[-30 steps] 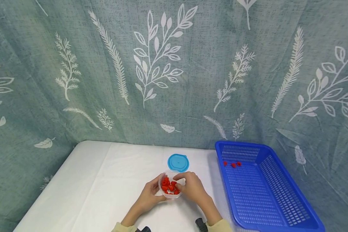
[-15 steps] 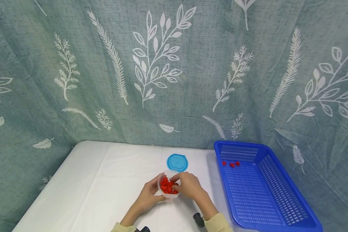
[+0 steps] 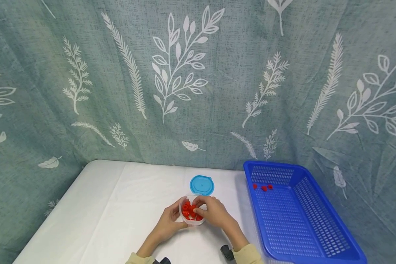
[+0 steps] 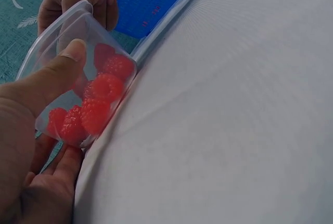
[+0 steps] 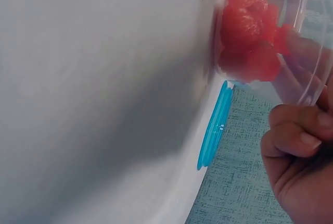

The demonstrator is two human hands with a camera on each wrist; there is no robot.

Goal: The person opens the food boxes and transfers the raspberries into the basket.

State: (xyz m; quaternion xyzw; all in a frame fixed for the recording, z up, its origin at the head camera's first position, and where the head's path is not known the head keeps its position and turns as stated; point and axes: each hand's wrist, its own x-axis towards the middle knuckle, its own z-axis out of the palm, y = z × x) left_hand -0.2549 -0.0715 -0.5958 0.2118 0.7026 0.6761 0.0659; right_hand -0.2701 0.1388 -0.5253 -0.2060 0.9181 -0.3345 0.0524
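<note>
Clear plastic tub (image 3: 191, 214) sits on the white table (image 3: 118, 216), most of its raspberries (image 3: 190, 212) still inside. Left hand (image 3: 167, 222) curls round the tub's left wall, thumb on the rim. Right hand (image 3: 214, 212) reaches in from the right, fingers bent among the fruit; whether they pinch a berry cannot be told. Blue lid (image 3: 202, 184) lies off, just behind. Blue basket (image 3: 316, 238) at right holds three berries (image 3: 263, 187). Judgement: transfer barely begun, the bulk remaining.
</note>
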